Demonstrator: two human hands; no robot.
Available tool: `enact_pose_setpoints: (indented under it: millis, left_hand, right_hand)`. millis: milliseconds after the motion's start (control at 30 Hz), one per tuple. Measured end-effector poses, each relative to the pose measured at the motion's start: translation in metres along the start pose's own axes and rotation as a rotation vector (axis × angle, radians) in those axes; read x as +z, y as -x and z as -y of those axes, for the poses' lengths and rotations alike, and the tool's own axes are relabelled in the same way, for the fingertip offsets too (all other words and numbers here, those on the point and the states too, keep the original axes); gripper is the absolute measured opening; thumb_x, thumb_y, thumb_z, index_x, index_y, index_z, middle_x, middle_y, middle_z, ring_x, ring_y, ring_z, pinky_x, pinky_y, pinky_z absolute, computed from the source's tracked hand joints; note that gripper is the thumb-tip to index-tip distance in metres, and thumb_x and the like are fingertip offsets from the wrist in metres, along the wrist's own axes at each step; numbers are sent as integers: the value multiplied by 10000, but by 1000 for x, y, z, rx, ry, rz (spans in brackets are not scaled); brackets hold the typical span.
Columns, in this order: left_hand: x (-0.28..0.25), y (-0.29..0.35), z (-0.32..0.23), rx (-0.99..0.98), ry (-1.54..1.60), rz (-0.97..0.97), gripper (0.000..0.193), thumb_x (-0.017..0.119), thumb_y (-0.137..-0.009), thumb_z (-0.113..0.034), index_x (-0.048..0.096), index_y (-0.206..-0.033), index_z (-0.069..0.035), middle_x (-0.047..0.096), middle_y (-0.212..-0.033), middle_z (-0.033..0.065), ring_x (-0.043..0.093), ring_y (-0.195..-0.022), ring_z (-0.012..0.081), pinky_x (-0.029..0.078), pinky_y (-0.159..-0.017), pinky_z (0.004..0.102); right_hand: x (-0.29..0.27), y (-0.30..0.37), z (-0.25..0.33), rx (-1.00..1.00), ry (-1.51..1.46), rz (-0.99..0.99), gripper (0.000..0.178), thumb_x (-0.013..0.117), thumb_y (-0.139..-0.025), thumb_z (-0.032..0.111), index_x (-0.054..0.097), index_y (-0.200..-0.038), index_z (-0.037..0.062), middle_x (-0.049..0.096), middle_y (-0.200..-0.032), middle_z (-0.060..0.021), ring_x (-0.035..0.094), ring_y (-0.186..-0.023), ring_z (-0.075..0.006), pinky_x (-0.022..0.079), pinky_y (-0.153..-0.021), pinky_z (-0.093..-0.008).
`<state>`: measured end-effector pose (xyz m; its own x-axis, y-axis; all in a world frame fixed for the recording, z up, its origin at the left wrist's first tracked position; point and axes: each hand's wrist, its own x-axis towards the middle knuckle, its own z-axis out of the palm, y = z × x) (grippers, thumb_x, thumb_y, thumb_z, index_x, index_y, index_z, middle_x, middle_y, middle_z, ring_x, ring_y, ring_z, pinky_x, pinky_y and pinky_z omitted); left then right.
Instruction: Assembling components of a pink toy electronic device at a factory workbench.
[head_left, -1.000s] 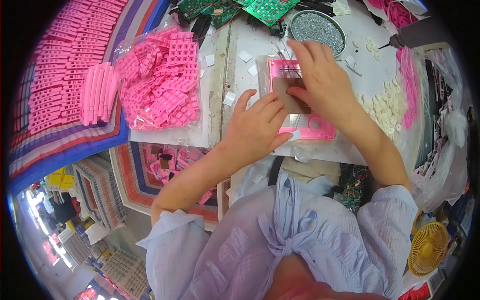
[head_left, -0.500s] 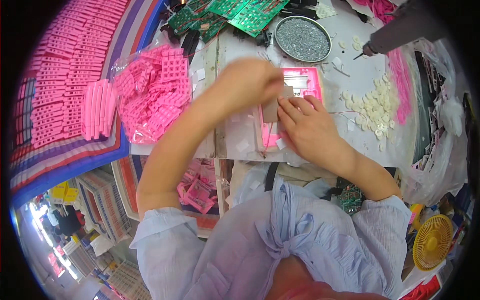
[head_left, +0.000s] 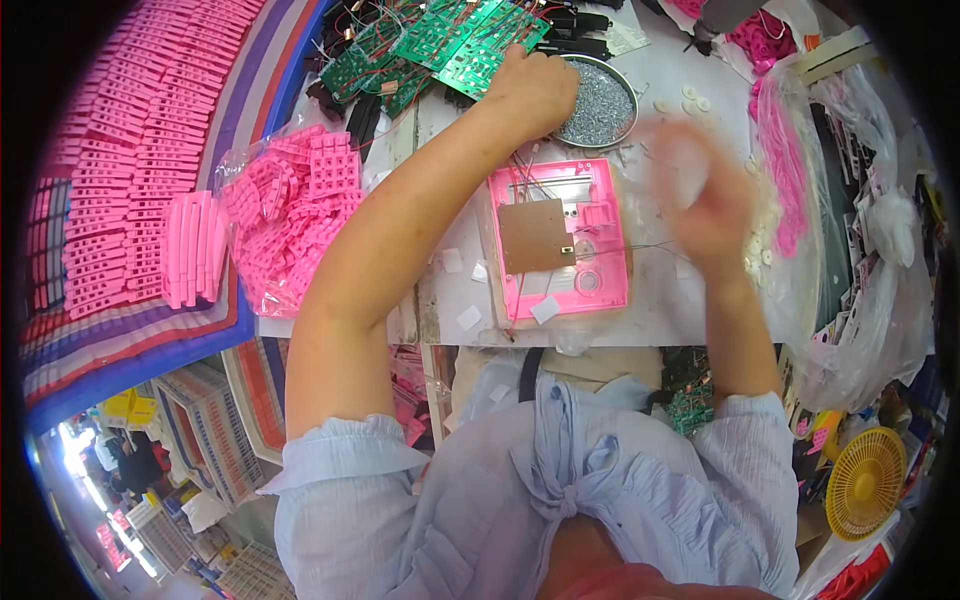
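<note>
A pink plastic housing [head_left: 618,280] lies on the worktable in front of me. A brown circuit board [head_left: 535,235] sits inside it, with thin wires running out at the top and the right. My left hand [head_left: 535,95] is curled at the left rim of a round metal dish [head_left: 598,105] of small grey screws; its fingertips are hidden. To the right of the housing, my right hand [head_left: 708,195] is raised and smeared by motion, so its fingers cannot be made out. White round plastic pieces [head_left: 757,245] lie partly behind it.
Green circuit boards [head_left: 470,50] with wires pile up at the back. A bag of pink parts [head_left: 290,215] stands left, beside stacked pink pieces [head_left: 150,130]. A dark powered screwdriver [head_left: 715,22] hangs at the top right. Pink cords [head_left: 782,190] and clear plastic bags [head_left: 870,310] line the right side.
Both hands have left the brown board. My left hand has moved up to the screw dish, my right hand out to the right. The screwdriver appears higher up in the view.
</note>
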<state>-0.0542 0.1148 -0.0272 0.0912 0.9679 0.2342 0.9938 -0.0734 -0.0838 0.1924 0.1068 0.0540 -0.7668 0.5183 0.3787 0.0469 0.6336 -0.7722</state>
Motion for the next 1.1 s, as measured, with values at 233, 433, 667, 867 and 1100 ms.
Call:
enact_pose_setpoints:
  millis: [233,433,667,867,1100]
  left_hand:
    - [-3,-32,-3,-24,46,94,293,573,-939,-333,711,-835,-95,736,-858,101,700,-808,291,484,-786,486]
    - [-59,16,-19,-137,638,30,278,696,-879,-336,679,-823,-64,684,-780,106,665,-753,319,499,-676,467]
    - [-83,131,-96,10,685,-341,123,781,-814,-192,690,-864,-126,707,-886,3,649,-834,192,413,-833,389]
    - [-83,147,-112,-43,865,-350,140,791,-803,-155,686,-890,-124,699,-867,-8,641,-808,184,394,-836,369]
    - [-87,138,-106,-3,841,-355,187,820,-759,-176,653,-825,-126,636,-759,-3,609,-729,189,398,-844,385]
  right_hand:
    - [-118,-135,-98,13,-235,-460,369,699,-932,153,578,-1238,-13,686,-966,-81,681,-840,-182,560,-715,-316]
    - [-90,-100,-43,32,-433,72,436,704,-925,174,545,-1279,-26,676,-1023,-108,658,-939,-198,538,-834,-361]
    - [-8,-13,29,-130,-904,-99,581,696,-932,185,391,-1416,85,566,-772,-55,543,-658,-168,457,-598,-350]
    - [16,6,41,-191,-1136,-139,465,730,-881,121,453,-1227,-20,563,-673,-60,524,-533,-120,465,-511,-286]
    - [19,10,41,-130,-1060,-176,455,741,-879,151,457,-1199,-5,556,-665,-55,524,-543,-122,470,-516,-298]
